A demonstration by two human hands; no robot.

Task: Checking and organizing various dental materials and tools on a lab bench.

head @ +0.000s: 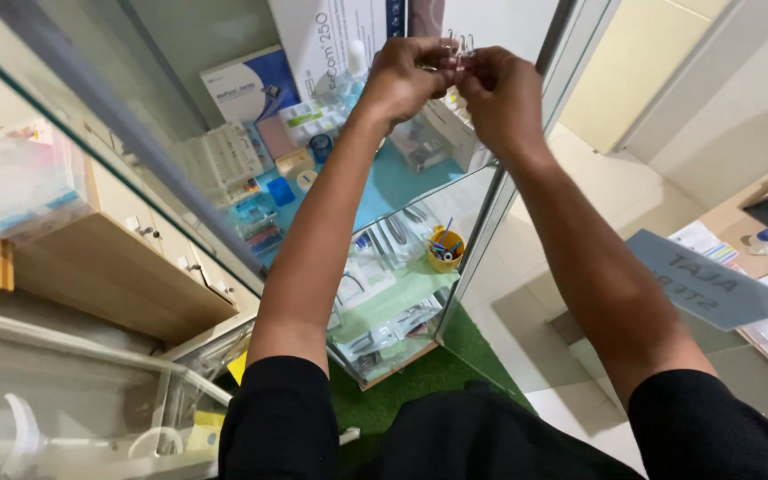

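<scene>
The person is standing over a glass cabinet [482, 222] and holding both arms out above its top shelf, and everything is turning on a small clear clip [458, 46] pinched between the two hands. The left hand [406, 76] is coming at it from the left, the right hand [500, 93] from the right, and the two are meeting so closely that the knuckles are almost touching. The clip is sitting right at that meeting point, just past the fingertips on the side away from the person, with thin wire loops poking out beyond them toward the white box [340, 36] at the back of the cabinet. Its long axis seems to be running away from the person, though most of it is hidden. The fingers [428, 55] of the left hand are curling together around its near end; the right fingers are closing on it from the other side, and neither hand looks nearer than the other. Below the hands, on the blue shelf lining, a blue box [251, 84] is lying, and lower down in the cabinet a yellow cup [445, 251] of small tools is standing.
</scene>
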